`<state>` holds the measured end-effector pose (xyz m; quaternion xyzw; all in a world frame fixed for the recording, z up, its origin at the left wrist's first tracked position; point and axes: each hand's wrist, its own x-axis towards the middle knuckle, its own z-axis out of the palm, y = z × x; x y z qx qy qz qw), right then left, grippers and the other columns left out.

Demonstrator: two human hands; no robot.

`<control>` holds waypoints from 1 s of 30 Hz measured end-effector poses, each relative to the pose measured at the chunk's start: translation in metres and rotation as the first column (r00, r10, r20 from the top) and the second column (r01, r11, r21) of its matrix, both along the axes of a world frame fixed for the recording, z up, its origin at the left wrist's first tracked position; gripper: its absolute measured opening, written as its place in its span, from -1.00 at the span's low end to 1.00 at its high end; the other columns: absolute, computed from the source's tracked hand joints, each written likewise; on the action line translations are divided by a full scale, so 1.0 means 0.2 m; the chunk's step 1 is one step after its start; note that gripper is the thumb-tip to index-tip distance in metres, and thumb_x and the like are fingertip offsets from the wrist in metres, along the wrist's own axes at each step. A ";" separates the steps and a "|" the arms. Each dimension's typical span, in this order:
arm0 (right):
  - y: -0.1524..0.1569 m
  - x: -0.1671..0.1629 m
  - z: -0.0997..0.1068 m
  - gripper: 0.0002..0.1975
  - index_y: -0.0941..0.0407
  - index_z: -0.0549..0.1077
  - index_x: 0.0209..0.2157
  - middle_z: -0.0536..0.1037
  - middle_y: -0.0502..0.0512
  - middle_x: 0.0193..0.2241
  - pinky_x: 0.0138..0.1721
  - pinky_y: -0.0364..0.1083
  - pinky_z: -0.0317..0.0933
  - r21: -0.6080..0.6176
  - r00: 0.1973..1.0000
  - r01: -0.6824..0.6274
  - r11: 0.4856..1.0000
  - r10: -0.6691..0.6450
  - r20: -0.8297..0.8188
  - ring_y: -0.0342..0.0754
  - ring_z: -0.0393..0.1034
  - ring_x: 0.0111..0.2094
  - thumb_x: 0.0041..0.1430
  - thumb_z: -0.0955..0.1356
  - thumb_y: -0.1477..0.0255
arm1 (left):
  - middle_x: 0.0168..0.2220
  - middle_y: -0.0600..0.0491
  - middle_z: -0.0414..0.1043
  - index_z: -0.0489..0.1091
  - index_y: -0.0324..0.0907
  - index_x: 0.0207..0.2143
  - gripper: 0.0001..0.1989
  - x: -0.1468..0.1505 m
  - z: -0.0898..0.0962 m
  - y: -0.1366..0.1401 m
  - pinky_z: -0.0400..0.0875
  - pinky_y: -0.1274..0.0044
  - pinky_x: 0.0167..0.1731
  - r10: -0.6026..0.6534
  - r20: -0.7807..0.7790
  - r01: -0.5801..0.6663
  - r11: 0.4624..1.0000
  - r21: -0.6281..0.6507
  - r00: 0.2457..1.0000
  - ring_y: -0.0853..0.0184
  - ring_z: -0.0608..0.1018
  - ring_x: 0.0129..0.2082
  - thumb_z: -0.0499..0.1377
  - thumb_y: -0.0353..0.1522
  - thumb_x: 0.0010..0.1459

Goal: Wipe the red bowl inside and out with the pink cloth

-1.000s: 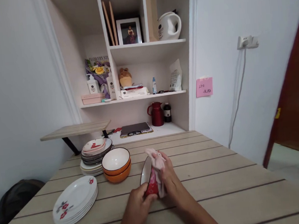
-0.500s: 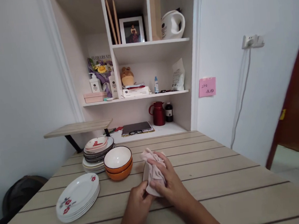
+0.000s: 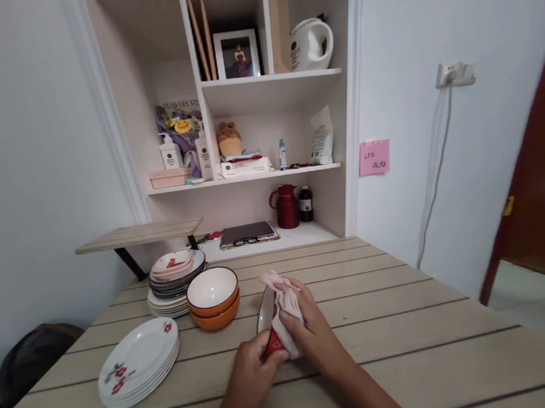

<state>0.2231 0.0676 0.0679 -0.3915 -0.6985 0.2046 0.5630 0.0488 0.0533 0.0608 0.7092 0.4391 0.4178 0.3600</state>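
Left grip (image 3: 256, 359) pinches near edge of dish (image 3: 274, 342), tilted, stretching away; right grip (image 3: 310, 323) clasps cloth (image 3: 287, 306) against its right side.

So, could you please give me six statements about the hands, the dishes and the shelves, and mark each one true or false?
1. The right hand holds a pale pink cloth. True.
2. The two orange bowls are stacked. True.
3. The left hand rests on the orange bowls. False: its fingers grip a dish with red on its outside.
4. The flowered plates are to the right of the orange bowls. False: they are to the left, in a stack.
5. A red jug stands beside a dark bottle. True.
6. The pink note is stuck to the red jug. False: it is on the wall.
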 end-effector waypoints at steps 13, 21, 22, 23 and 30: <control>0.02 0.01 0.02 -0.54 0.00 0.42 0.22 0.47 0.21 0.20 0.36 0.13 0.09 -0.048 0.989 0.032 0.998 -0.039 -0.141 0.16 0.31 0.28 0.40 0.26 0.14 | 0.44 -0.13 0.16 0.66 -0.10 -0.16 -0.69 -0.07 -0.09 0.06 0.06 0.13 0.37 0.070 -0.229 0.011 0.943 0.332 0.971 -0.04 0.19 0.43 0.26 -0.49 0.03; -0.01 0.01 0.02 -0.45 0.06 0.22 0.28 0.51 0.28 0.15 0.25 0.19 0.23 -0.213 0.967 -0.008 0.977 -0.047 -0.251 0.19 0.42 0.17 0.44 0.17 0.04 | -0.41 0.05 0.60 0.55 -0.12 -0.44 -0.88 -0.05 -0.03 0.00 0.36 0.51 -0.27 -0.008 -0.273 0.043 0.992 0.122 0.962 0.22 0.56 -0.37 0.26 -0.35 0.15; -0.02 0.01 0.02 -0.48 0.05 0.24 0.25 0.51 0.28 0.14 0.24 0.19 0.24 -0.194 0.970 -0.008 0.981 -0.039 -0.240 0.19 0.43 0.16 0.44 0.18 0.06 | -0.46 0.08 0.56 0.51 -0.13 -0.48 -0.85 -0.04 -0.04 0.00 0.31 0.54 -0.35 0.014 -0.239 0.015 0.993 0.120 0.971 0.26 0.51 -0.43 0.26 -0.33 0.15; -0.03 0.00 0.03 -0.54 0.04 0.29 0.20 0.49 0.29 0.17 0.26 0.19 0.22 -0.153 0.976 -0.008 0.988 -0.026 -0.217 0.20 0.39 0.20 0.43 0.21 0.09 | -0.51 0.10 0.51 0.47 -0.14 -0.51 -0.82 -0.04 -0.04 -0.01 0.26 0.56 -0.40 0.036 -0.199 -0.014 0.994 0.112 0.979 0.29 0.47 -0.47 0.27 -0.30 0.14; -0.02 -0.01 0.03 -0.67 -0.05 0.45 0.10 0.22 0.17 0.39 0.41 0.16 -0.03 0.026 0.998 -0.059 0.998 0.058 0.015 0.15 0.06 0.43 0.31 0.35 0.37 | -0.54 0.09 0.47 0.47 -0.15 -0.48 -0.66 -0.02 -0.02 -0.01 0.33 0.57 -0.42 0.052 0.070 -0.053 0.998 0.016 0.996 0.29 0.45 -0.48 0.35 -0.06 0.06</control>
